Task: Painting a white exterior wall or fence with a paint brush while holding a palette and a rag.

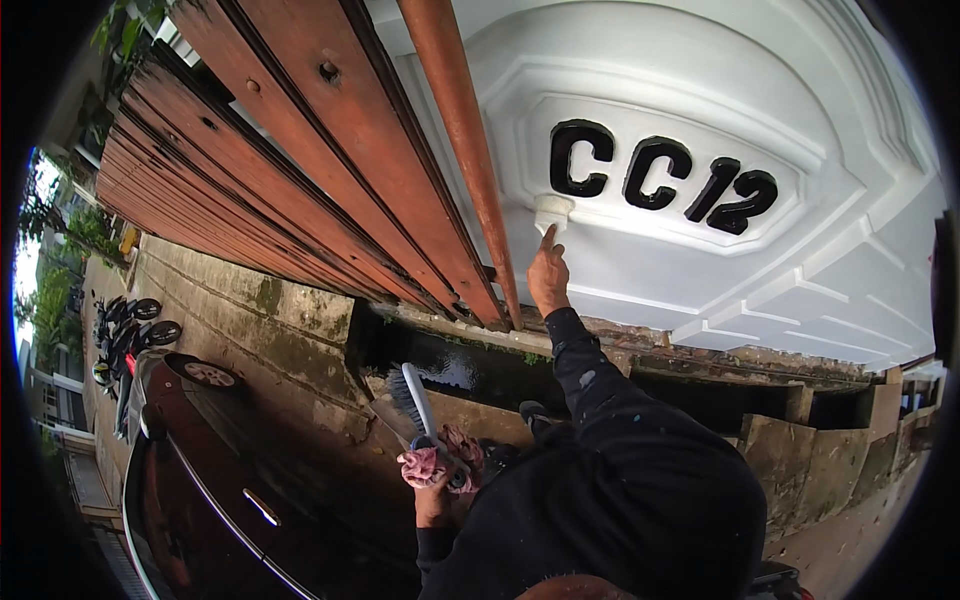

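- White wall (pixel 640 285): smooth, with raised mouldings; I take all places from it.
- Black characters (pixel 638 178): on the white wall's framed panel.
- Right hand (pixel 548 275): index finger extended, other fingers curled, gripping a pale flat tool (pixel 553 208) against the white wall, just below the first character.
- Left hand (pixel 433 503): well apart from the white wall, closed around a pink cloth (pixel 424 467) and a grey-handled brush (pixel 422 400).
- Slatted fence (pixel 340 100), reddish brown: left of the white wall.
- Ditch (pixel 450 368), dark water: below the white wall.
- Car (pixel 195 490), dark: lower left of the white wall, cut off by the lower edge.
- Obscured: left fingers, mostly behind cloth; a thin strip beside the brush, which I cannot identify; the tool's lower end, under my right fingers.
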The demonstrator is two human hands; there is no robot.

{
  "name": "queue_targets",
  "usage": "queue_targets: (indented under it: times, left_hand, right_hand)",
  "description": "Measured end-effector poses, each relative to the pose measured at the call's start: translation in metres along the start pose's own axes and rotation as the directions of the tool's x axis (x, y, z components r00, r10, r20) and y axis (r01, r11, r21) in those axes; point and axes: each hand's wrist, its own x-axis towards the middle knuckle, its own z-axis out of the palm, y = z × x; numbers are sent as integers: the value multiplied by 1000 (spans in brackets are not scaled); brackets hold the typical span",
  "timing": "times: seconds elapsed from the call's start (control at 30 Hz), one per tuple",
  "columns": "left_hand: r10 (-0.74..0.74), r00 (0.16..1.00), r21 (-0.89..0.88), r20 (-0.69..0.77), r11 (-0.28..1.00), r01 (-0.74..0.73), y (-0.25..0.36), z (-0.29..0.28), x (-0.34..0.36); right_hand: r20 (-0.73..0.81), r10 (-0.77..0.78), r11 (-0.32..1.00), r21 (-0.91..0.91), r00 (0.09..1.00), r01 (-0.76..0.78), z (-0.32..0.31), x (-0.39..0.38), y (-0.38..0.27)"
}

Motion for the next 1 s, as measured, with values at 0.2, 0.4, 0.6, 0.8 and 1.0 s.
queue_targets:
  times: [0.2, 0.4, 0.6, 0.8, 1.0]
  left_hand:
    - [120, 988, 104, 94, 986, -130, 8, 13, 12]
    - [119, 991, -138, 66, 984, -109, 4, 18, 13]
    - [13, 1000, -180, 1, 984, -12, 13, 22, 1]
    - [-22, 999, -209, -33, 978, 15, 2, 9, 3]
    - [15, 1000, -184, 23, 983, -11, 16, 17, -2]
  right_hand:
    - [71, 6, 999, 34, 997, -9, -7, 1, 3]
    - [142, -77, 992, 113, 987, 61, -37, -22, 16]
    - [216, 118, 848, 486, 969, -212, -10, -42, 49]
    - [394, 338, 425, 746, 855, -512, 9, -25, 32]
    - [614, 369, -74, 768, 698, -636, 25, -3, 26]
